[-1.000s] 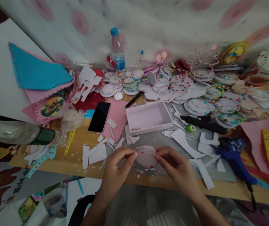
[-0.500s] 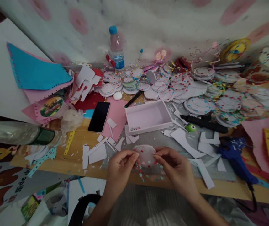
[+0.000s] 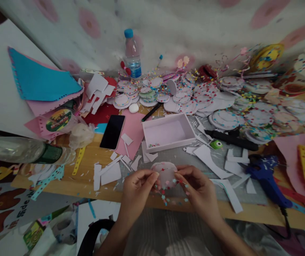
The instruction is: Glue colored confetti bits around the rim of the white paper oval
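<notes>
Between my two hands, above the front edge of the table, is a round white disc [image 3: 165, 173] with small red stars and a string of tiny coloured shapes dangling from it. My left hand [image 3: 139, 186] pinches the disc's left edge between thumb and fingers. At the right edge, my right hand [image 3: 196, 185] pinches the disc, and part of the string hangs by its thumb. Beyond the hands stands an open white box [image 3: 168, 133] with a few coloured bits in one corner.
Many decorated discs [image 3: 224, 119] lie piled along the back. A blue glue gun [image 3: 269, 179] rests at the right, amid white paper scraps [image 3: 211, 161]. On the left are a phone [image 3: 112, 131], a lying bottle [image 3: 27, 149] and pink paper [image 3: 132, 133]. A water bottle [image 3: 132, 55] stands behind.
The disc has tilted slightly and risen a little in my fingers. The dangling string has swung to the right, with more of it showing by my right thumb.
</notes>
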Tool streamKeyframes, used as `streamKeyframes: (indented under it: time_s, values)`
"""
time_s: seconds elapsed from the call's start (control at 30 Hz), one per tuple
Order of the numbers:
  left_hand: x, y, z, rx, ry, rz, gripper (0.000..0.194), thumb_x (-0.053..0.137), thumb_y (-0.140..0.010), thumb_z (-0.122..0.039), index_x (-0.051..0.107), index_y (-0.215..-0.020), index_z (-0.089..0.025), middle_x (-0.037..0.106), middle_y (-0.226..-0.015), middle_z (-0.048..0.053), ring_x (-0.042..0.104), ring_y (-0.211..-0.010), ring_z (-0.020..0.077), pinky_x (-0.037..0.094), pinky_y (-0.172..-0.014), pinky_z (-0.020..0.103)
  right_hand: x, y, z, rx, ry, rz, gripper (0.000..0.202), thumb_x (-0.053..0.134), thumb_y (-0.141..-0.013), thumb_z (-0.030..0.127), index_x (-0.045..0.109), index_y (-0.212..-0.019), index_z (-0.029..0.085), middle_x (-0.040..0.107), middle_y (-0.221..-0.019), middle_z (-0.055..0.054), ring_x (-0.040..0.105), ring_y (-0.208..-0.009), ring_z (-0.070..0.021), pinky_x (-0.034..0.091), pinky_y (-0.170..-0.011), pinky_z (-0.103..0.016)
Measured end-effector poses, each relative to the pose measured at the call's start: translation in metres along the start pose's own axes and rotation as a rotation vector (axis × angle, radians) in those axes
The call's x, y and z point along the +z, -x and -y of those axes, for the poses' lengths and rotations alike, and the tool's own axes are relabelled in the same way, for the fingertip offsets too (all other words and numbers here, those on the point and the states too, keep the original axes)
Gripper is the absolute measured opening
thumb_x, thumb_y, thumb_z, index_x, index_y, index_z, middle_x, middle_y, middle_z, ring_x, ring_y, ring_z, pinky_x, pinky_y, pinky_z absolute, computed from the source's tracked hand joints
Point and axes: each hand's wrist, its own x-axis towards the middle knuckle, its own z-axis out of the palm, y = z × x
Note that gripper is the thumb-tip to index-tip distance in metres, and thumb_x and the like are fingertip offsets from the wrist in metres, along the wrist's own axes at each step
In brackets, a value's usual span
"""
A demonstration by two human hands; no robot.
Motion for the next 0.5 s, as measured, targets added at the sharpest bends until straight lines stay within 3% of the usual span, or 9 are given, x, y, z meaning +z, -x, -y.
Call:
streamKeyframes:
  time_s: [0.27, 0.5]
  values:
    - [-0.008, -0.009, 0.004, 0.04, -0.111, 0.052, 0.022, 0.07, -0.074, -0.038, 0.069, -0.071, -0.016, 0.066, -0.059, 0.001, 0.062, -0.055, 0.0125, 0.052, -0.052, 0.021, -0.014, -0.01, -0.01, -0.103, 0.201, 0.192, 0.008, 0.058, -0.089, 0.03, 0.06, -0.087, 0.022, 0.066, -0.092, -0.005, 0.063, -0.087, -0.0176, 0.052, -0.077, -0.03]
    - [-0.008, -0.014, 0.019, 0.018, -0.118, 0.07, 0.021, 0.068, -0.076, -0.037, 0.069, -0.071, -0.017, 0.066, -0.059, 0.0, 0.061, -0.054, 0.0118, 0.052, -0.052, 0.02, -0.021, -0.017, -0.011, -0.412, 0.507, 0.192, 0.01, 0.061, -0.087, 0.021, 0.058, -0.097, 0.023, 0.062, -0.102, -0.006, 0.059, -0.098, -0.0199, 0.048, -0.084, -0.034]
